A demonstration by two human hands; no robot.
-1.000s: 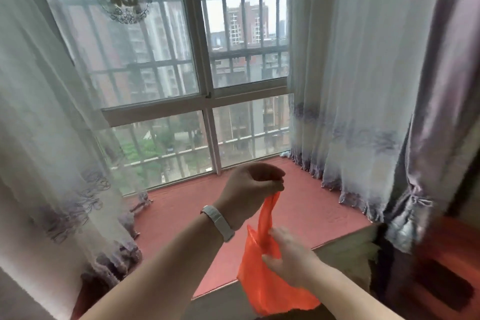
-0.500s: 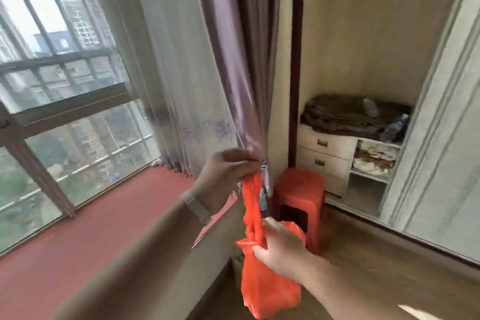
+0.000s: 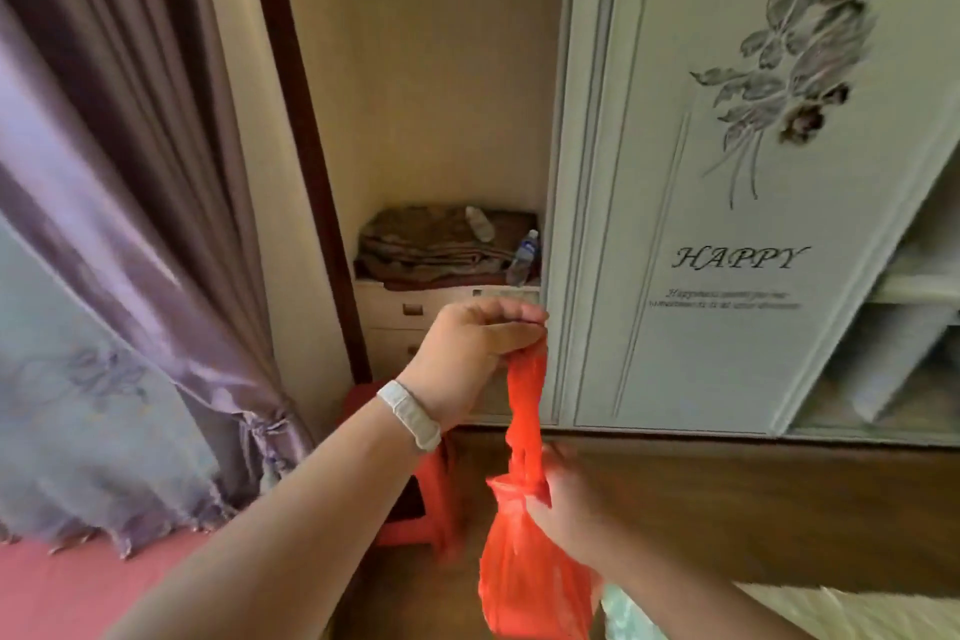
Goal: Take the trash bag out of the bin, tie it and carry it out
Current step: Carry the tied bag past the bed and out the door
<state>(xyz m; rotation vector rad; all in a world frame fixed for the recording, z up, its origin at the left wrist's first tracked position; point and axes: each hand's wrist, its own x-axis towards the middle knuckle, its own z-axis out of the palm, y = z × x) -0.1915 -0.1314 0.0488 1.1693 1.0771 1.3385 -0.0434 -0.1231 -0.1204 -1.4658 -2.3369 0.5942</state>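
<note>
An orange-red plastic trash bag (image 3: pixel 530 582) hangs in front of me, its top twisted into a narrow strip. My left hand (image 3: pixel 475 353), with a white band on the wrist, pinches the upper end of that strip. Lower down, my right hand (image 3: pixel 571 509) grips the bag's neck just above the bulging body. The bin is not in view.
A white wardrobe door (image 3: pixel 727 172) with a flower print and the word HAPPY stands right. A drawer unit (image 3: pixel 400 312) topped with folded blankets and bottles sits in the alcove. A red plastic stool (image 3: pixel 426 509) stands below my left wrist. Purple curtains (image 3: pixel 130 224) hang at left.
The view has swung right, from the window and red sill to the alcove and wardrobe. Both hands keep their hold on the bag, left above right.
</note>
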